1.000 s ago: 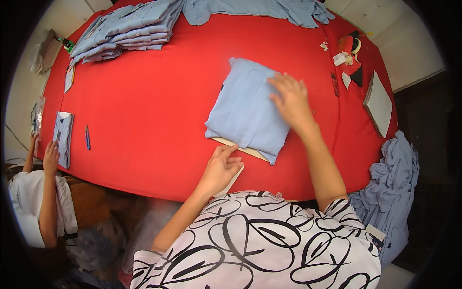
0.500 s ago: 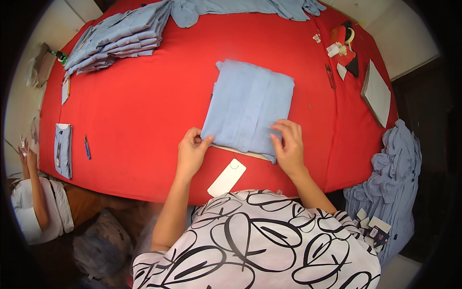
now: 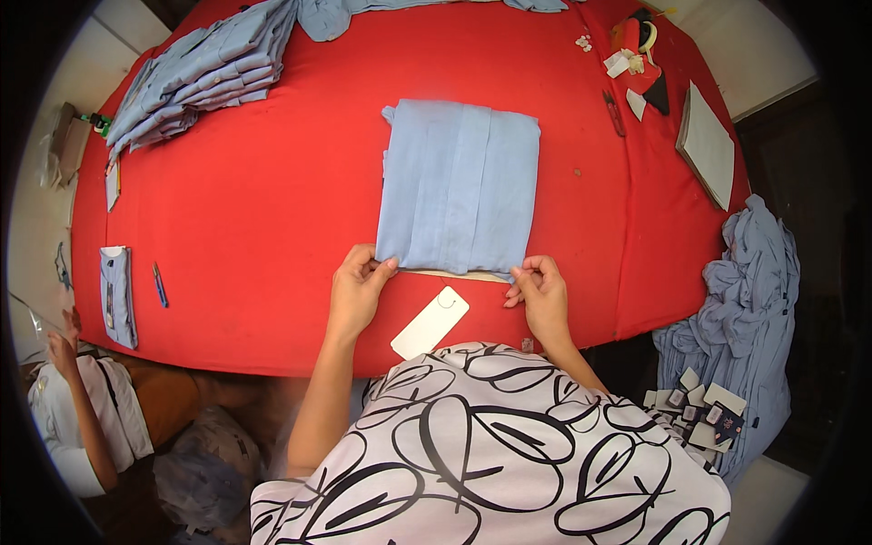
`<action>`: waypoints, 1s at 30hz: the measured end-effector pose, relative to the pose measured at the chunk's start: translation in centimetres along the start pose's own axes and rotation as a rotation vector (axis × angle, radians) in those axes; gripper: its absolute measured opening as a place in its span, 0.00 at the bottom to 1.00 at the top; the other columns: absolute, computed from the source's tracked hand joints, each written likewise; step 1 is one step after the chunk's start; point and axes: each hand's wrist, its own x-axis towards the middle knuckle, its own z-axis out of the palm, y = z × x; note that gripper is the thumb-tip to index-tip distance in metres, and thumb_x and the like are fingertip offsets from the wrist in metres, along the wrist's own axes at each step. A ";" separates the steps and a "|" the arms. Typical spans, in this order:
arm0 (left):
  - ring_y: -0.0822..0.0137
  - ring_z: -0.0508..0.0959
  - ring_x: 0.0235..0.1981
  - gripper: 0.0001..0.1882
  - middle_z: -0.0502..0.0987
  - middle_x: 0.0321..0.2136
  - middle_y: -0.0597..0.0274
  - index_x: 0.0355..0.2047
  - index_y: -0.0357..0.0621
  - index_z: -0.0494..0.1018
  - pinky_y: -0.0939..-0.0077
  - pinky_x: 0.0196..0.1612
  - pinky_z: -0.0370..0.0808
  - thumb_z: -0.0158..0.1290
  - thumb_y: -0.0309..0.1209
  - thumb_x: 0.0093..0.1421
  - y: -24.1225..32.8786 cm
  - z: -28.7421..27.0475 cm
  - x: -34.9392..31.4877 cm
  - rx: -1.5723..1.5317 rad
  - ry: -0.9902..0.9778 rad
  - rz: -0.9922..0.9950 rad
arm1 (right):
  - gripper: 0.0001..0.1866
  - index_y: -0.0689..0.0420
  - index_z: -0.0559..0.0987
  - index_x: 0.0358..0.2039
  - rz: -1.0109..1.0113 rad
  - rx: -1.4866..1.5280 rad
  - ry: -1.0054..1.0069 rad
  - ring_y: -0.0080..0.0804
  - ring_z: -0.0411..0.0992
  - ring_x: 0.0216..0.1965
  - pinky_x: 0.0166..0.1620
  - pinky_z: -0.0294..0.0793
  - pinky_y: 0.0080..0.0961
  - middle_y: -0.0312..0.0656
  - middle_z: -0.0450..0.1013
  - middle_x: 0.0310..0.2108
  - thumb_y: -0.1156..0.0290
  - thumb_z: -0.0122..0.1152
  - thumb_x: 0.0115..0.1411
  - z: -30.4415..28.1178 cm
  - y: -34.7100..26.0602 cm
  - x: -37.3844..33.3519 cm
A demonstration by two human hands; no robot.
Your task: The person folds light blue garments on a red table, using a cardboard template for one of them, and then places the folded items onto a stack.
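Note:
A light blue shirt [image 3: 459,186], folded into a near-square packet, lies on the red-covered table in front of me. My left hand [image 3: 360,283] pinches its near left corner between thumb and fingers. At the near right corner, my right hand [image 3: 540,292] grips the cloth the same way. A pale strip, like card, shows along the near edge between the hands. From that edge a blank white hang tag [image 3: 431,323] hangs by a thin string and lies flat on the cloth.
Stacked blue shirts [image 3: 213,77] lie far left; a small folded shirt [image 3: 116,298] and blue pen [image 3: 160,285] sit left. Red snips [image 3: 614,113], a tape roll [image 3: 648,38] and papers [image 3: 706,145] are right. Shirts [image 3: 754,300] drape off the right side. Another person [image 3: 82,409] sits left.
My right hand has moved down to the near right corner and now pinches it; that hanging corner is straightened. My left hand keeps its hold. The view has shifted slightly.

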 end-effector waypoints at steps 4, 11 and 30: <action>0.73 0.77 0.31 0.10 0.72 0.35 0.61 0.34 0.28 0.73 0.79 0.37 0.74 0.58 0.25 0.62 -0.1 0.3 -0.1 -0.013 0.029 0.061 | 0.11 0.69 0.70 0.41 -0.010 -0.159 -0.033 0.21 0.72 0.22 0.21 0.75 0.17 0.41 0.65 0.36 0.74 0.58 0.65 0.2 -1.2 0.1; 0.72 0.74 0.30 0.11 0.70 0.39 0.58 0.31 0.29 0.71 0.78 0.31 0.73 0.61 0.26 0.59 1.0 0.8 -0.8 0.310 0.068 0.207 | 0.11 0.69 0.70 0.32 -0.089 -0.276 -0.024 0.23 0.72 0.20 0.18 0.72 0.16 0.43 0.61 0.41 0.75 0.61 0.63 0.1 -1.2 0.4; 0.50 0.49 0.71 0.30 0.61 0.67 0.68 0.59 0.68 0.72 0.34 0.68 0.45 0.48 0.20 0.59 1.2 2.0 0.1 1.202 -0.111 0.660 | 0.04 0.60 0.76 0.28 -0.857 -0.675 -0.277 0.44 0.69 0.34 0.38 0.69 0.36 0.42 0.69 0.29 0.76 0.63 0.54 5.6 -1.2 2.0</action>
